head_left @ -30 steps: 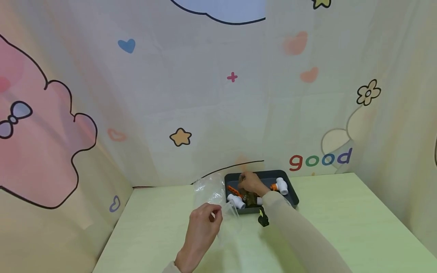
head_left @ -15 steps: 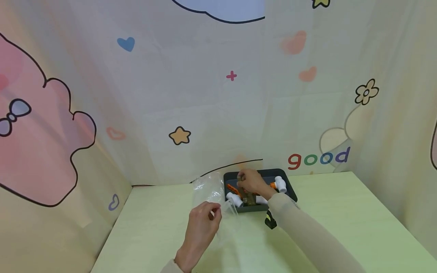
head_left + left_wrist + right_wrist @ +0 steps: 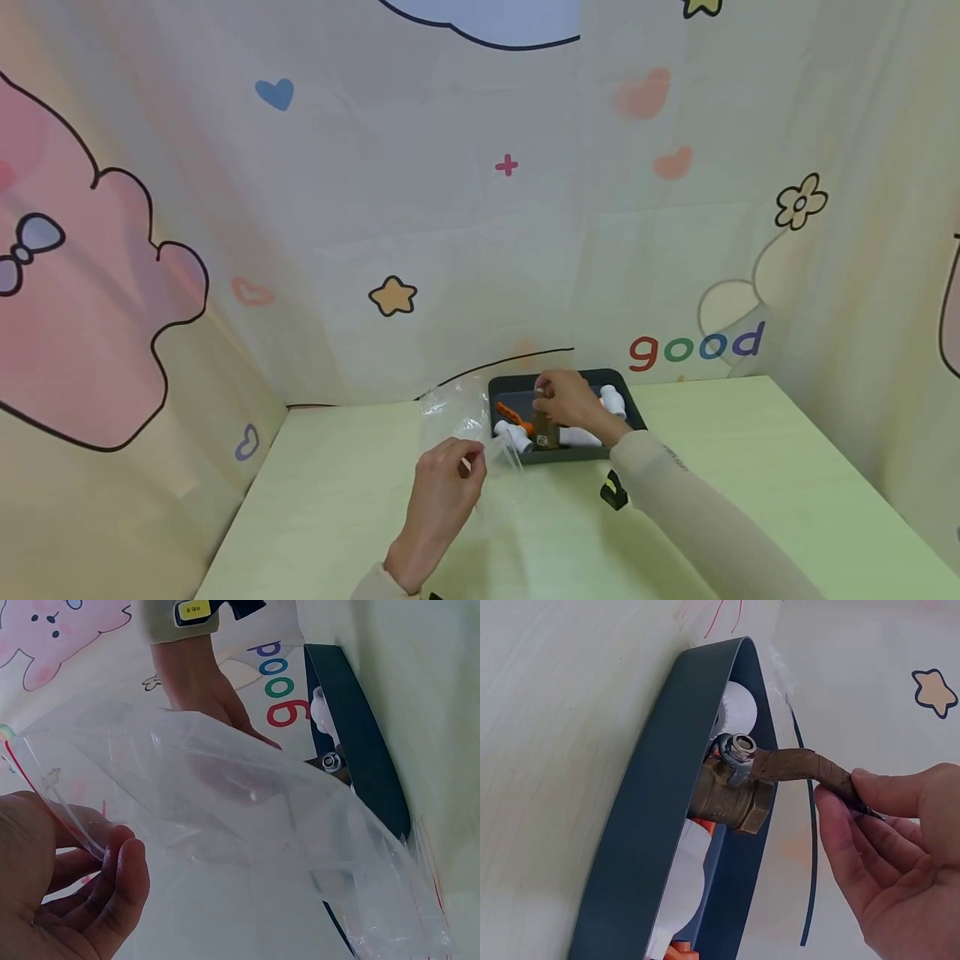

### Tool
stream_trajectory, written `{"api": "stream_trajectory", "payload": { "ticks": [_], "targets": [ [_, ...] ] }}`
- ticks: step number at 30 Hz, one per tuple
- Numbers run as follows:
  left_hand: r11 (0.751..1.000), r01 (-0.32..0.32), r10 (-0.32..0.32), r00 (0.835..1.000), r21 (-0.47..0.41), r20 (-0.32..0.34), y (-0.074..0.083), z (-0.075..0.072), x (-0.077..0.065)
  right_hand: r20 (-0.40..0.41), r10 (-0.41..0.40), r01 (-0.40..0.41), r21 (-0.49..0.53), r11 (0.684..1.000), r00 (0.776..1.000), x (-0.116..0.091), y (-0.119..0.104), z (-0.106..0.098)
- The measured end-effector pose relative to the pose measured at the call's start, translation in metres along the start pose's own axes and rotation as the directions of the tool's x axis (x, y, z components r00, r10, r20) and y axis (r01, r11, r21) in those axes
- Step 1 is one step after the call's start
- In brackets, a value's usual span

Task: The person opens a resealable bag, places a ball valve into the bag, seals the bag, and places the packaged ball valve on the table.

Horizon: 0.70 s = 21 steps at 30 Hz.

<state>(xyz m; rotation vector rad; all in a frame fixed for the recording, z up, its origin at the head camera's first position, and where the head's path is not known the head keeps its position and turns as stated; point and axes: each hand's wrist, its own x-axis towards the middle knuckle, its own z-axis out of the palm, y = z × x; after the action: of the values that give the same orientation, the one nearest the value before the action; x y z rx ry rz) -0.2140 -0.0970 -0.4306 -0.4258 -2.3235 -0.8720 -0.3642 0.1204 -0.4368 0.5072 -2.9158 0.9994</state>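
My right hand is over the dark tray and pinches the lever of a brass ball valve between thumb and fingers. In the right wrist view the valve body sits within the tray's walls, its lever reaching out above the rim. In front of the tray and to its left, my left hand pinches the edge of a clear zip bag by its red-lined opening. The bag hangs loose, with nothing visible in it.
White plastic valves, one at the tray's left and one at its right, lie around the brass one. An orange handle shows too. More clear plastic bags lie left of the tray, near the printed curtain.
My right hand has shifted slightly right and my forearm has swung right. The valve's lever now shows more plainly under my fingers. My left hand keeps its hold on the bag.
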Motion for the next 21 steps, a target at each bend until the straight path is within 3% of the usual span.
{"api": "stream_trajectory", "payload": {
  "ticks": [4,10,21],
  "targets": [
    [1.0,-0.002,0.002,1.0,0.001,0.009,0.0,-0.001,0.002,-0.005,-0.019,0.019,0.03,0.999,1.0,-0.006,0.003,-0.004],
    [1.0,-0.007,0.007,0.999,-0.002,0.035,0.0,-0.004,0.008,-0.09,-0.077,0.077,-0.012,0.997,0.993,-0.012,0.004,-0.012],
    [1.0,0.015,-0.014,0.999,-0.012,0.031,0.001,-0.005,0.008,-0.105,-0.134,0.133,-0.014,0.991,0.985,-0.032,-0.016,-0.036]
  ]
}}
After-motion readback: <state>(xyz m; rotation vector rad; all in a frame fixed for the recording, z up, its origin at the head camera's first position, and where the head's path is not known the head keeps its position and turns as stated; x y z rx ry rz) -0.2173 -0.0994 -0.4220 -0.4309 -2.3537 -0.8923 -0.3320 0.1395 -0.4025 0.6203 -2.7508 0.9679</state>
